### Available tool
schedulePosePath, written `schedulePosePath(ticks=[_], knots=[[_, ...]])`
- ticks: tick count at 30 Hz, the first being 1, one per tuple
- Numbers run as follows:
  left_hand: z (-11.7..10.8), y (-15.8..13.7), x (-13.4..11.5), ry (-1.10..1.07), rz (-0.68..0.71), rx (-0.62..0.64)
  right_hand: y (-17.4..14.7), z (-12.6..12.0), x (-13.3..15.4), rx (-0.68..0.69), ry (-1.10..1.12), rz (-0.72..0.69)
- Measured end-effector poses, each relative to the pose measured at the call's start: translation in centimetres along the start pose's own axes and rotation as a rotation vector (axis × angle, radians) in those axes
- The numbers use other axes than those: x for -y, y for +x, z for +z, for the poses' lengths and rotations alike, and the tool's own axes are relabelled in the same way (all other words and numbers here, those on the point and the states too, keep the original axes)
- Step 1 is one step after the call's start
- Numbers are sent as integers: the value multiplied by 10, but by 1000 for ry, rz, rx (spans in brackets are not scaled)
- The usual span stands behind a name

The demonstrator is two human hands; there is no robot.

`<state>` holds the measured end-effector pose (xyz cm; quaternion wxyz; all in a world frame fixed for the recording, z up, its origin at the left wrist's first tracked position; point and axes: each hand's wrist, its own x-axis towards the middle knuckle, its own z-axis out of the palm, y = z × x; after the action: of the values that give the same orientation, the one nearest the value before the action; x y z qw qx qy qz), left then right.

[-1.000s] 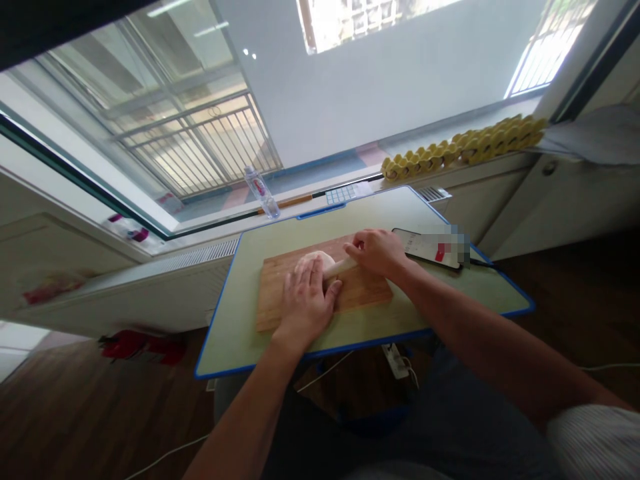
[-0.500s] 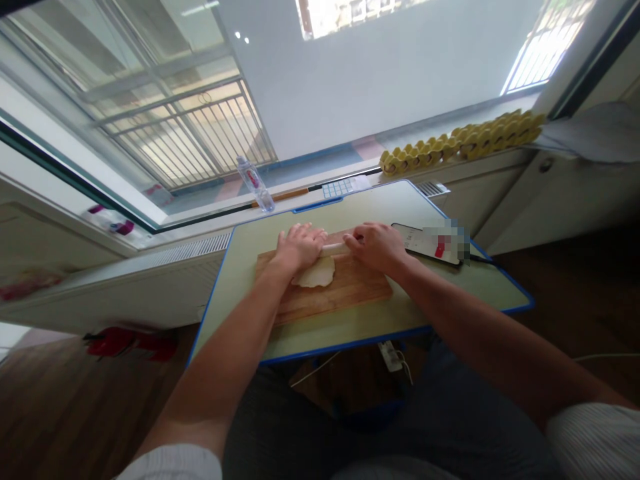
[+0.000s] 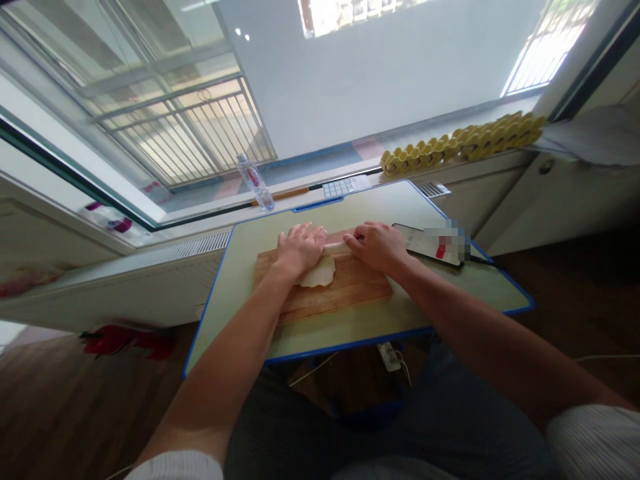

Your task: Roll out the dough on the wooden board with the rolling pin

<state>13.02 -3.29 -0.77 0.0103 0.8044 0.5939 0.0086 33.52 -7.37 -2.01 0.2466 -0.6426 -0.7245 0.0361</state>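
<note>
A pale rolling pin (image 3: 337,249) lies across the far part of a wooden cutting board (image 3: 345,288). My left hand (image 3: 301,245) rests palm down over its left end, fingers stretched out forward. The right end is in my right hand (image 3: 376,244), whose fingers curl round it. On the near side of the pin a flat, uneven-edged sheet of dough (image 3: 320,273) lies on the board. My left hand and wrist cover its left part.
The board sits on a pale table (image 3: 400,200) with a blue edge. A phone (image 3: 430,245) with a cable lies to the right. Beyond the table, a plastic bottle (image 3: 256,183) and yellow egg trays (image 3: 460,143) stand along the windowsill. A power strip (image 3: 389,357) shows below.
My left forearm has shifted slightly right and covers more of the dough's left side. The rolling pin and my right hand look almost unmoved.
</note>
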Motion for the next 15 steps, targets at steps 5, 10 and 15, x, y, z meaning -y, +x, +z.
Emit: schedulePosePath(ticks=[5,10,15], knots=[[4,-60,-20,16,-31,-97,0,-1,1,-1,5,14],[20,-124,-50,88,-55,-181,-1,-2,2,5,39,8],[20,-131,-54,50,-75,-164,0,-1,2,4,40,-3]])
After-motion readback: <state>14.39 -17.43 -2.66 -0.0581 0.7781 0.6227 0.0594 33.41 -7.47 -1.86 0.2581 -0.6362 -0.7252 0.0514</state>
